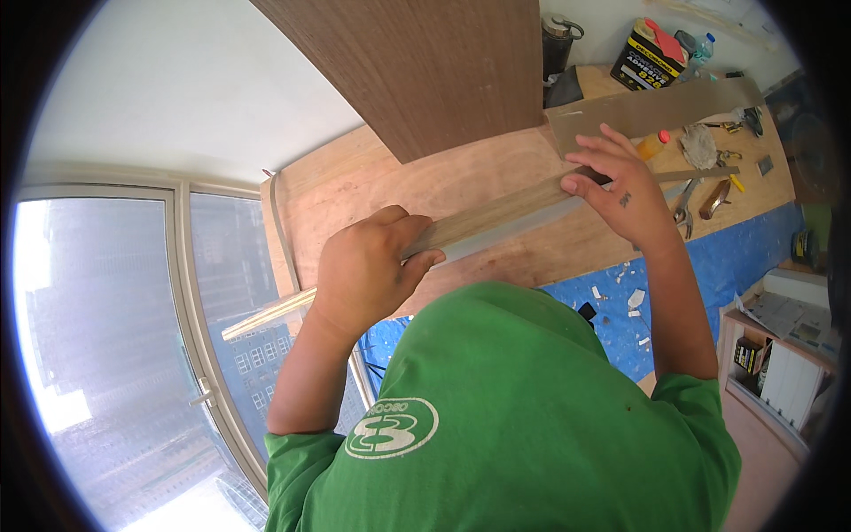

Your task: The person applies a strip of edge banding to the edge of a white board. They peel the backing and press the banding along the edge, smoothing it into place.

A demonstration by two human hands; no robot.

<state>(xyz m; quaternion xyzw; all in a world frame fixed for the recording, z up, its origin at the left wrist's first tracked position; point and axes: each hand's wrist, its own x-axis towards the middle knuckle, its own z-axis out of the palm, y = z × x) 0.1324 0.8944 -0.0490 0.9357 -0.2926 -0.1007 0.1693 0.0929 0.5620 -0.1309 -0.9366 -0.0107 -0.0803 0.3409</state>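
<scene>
A long, narrow wood-grain strip (496, 213) with a pale lower edge is held above the plywood workbench, slanting up to the right. My left hand (368, 262) is closed around its left end, fingers over the top and thumb at the near side. At the other end, my right hand (625, 186) holds the strip between thumb and forefinger, its other fingers raised and apart. A darker patch shows beneath the right fingers; I cannot tell whether it is part of the strip. The plywood workbench (350, 177) lies below both hands.
A large brown wood-grain panel (443, 71) stands at the far side. An adhesive tin (650, 55), a dark flask (557, 44), pliers (684, 204) and a rag (699, 146) are at right. Blue sheeting (620, 301) with scraps covers the near floor; a glazed door (106, 355) is left.
</scene>
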